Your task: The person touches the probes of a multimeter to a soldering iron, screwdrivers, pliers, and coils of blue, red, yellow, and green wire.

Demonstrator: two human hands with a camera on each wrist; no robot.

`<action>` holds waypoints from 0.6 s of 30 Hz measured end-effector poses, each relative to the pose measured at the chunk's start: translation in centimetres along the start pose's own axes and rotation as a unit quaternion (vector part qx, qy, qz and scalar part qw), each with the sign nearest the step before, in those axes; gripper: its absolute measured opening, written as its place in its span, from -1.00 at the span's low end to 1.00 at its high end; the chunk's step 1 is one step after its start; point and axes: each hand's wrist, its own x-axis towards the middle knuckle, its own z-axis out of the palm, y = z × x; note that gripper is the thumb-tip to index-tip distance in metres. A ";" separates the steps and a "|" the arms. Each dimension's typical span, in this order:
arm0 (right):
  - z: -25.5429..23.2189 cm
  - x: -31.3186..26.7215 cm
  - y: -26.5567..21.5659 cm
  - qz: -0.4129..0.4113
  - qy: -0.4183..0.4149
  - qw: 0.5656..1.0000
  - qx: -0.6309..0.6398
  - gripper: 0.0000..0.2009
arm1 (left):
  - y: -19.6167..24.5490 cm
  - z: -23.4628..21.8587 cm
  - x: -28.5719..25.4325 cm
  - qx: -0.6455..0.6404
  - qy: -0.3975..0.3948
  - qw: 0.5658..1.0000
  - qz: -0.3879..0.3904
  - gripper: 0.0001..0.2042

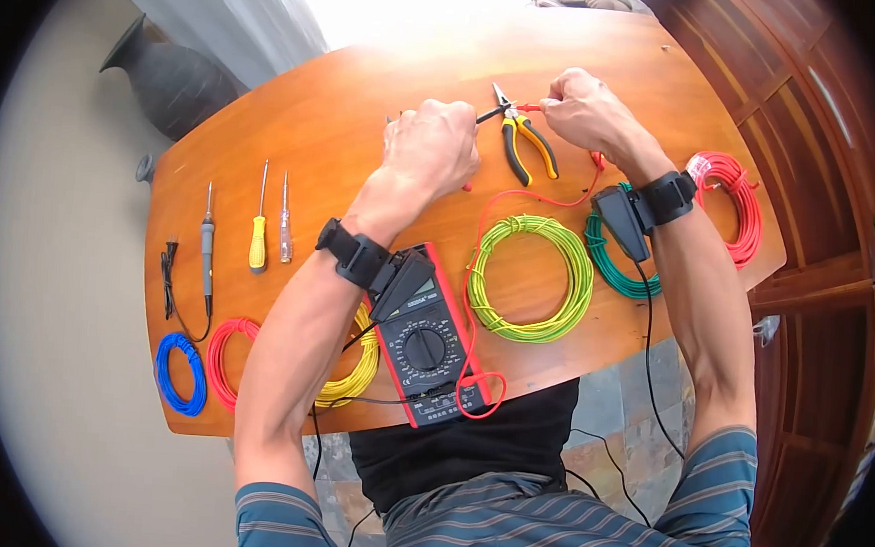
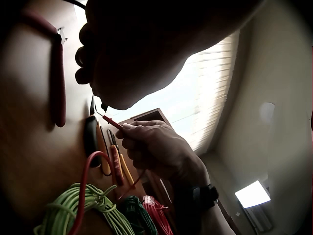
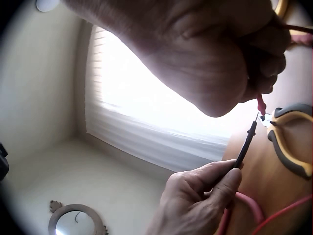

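My left hand (image 1: 430,148) pinches a black test probe (image 3: 247,144), pointing it right. Opposite it, my right hand (image 1: 590,112) grips a red test probe (image 2: 111,121) aimed left. The two probe tips come together just over yellow-and-black pliers (image 1: 510,150) lying on the table. Beneath the left forearm sits a black multimeter (image 1: 439,326) with a red edge, its dial showing and its upper part partly covered by the wrist camera. A red lead (image 1: 468,295) runs from its lower end toward the right hand. Red-handled pliers (image 2: 57,83) lie under the left hand, mostly hidden in the head view.
Coils of wire line the near side: blue (image 1: 182,374), yellow (image 1: 356,374), yellow-green (image 1: 584,283), dark green (image 1: 613,269) and red (image 1: 747,212). At left lie a soldering iron (image 1: 207,254), a yellow screwdriver (image 1: 258,242) and a clear-handled screwdriver (image 1: 286,234).
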 end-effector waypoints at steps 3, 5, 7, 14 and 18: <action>0.1 -0.1 -0.1 0.009 0.011 1.000 -0.005 -0.71 | 0.4 0.4 0.7 0.004 -0.025 0.999 -0.021 -0.74; -0.3 -0.5 -0.3 0.000 0.001 1.000 -0.023 -0.72 | 0.5 0.7 0.6 0.042 -0.030 0.998 -0.020 -0.74; -0.6 -0.6 0.0 -0.001 0.002 1.000 0.002 -0.73 | 0.7 0.4 0.5 0.024 -0.017 0.999 -0.022 -0.74; 0.2 0.4 3.9 -0.083 0.125 0.989 0.003 -0.72 | 1.6 -1.4 0.1 0.075 0.006 0.997 -0.022 -0.75; -3.6 -0.9 4.6 0.066 0.071 0.986 0.133 -0.73 | 2.3 -2.2 1.3 0.026 0.078 0.997 0.008 -0.74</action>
